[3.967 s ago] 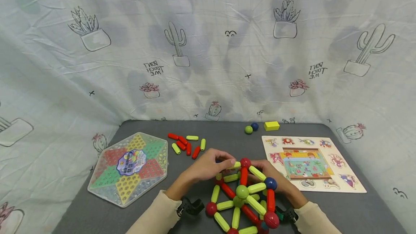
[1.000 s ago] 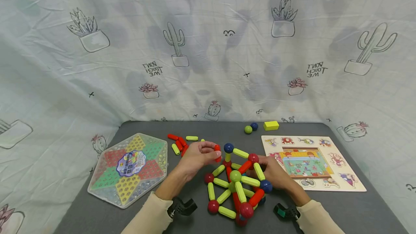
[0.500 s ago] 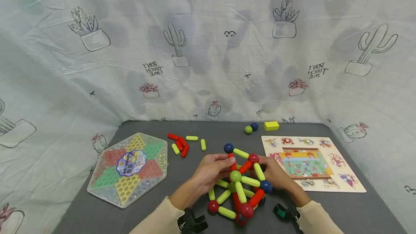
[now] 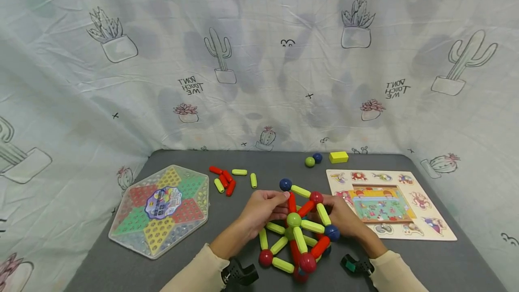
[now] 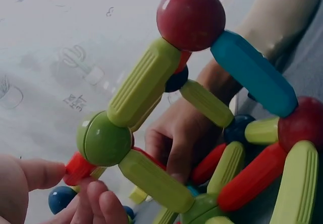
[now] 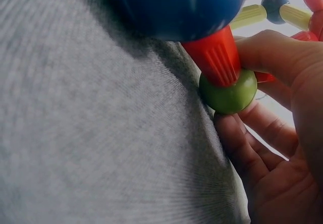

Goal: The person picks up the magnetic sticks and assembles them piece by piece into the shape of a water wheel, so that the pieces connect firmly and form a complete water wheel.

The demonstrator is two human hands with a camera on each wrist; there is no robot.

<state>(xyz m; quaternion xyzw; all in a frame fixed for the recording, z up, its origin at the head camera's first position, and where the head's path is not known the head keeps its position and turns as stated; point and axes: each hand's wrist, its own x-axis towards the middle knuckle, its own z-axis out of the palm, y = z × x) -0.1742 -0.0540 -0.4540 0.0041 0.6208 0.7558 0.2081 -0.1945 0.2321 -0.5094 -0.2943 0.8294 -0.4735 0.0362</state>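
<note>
I now have the red rod [image 4: 291,203], pinched in the fingers of the left hand [image 4: 258,212], brought in to the ball-and-rod frame [image 4: 313,226] over the desk [image 4: 125,270]; the right hand [image 4: 341,216] grips that frame. The work looks like fitting, no longer fetching.

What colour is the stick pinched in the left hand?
Red. The stick in the left hand shows best in the head view.

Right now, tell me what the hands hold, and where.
Left hand: a red plastic rod, pinched near its upper end. Right hand: the multicoloured ball-and-rod structure, gripped at a glossy green ball.
</note>
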